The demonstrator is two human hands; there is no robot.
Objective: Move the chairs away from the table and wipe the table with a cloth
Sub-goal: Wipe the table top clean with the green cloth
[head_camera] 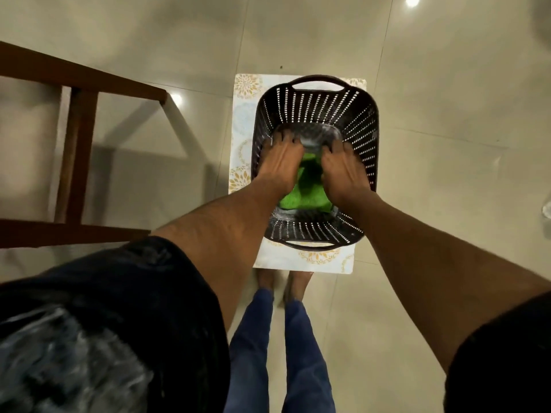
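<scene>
Evidently fetching the cloth, both the left hand (281,162) and right hand (343,171) lay spread, fingers apart, over the green cloth (304,195) inside the basket (316,99); gripping and lifting it out seemingly came next.

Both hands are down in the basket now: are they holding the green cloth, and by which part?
Cannot be told. Left hand and right hand lie over the green cloth at the bottom of the basket, covering its side edges. Whether either grips it is hidden.

one head-worn wide-angle view looks steeply down, close over a basket (316,120) on the floor (432,204)
</scene>
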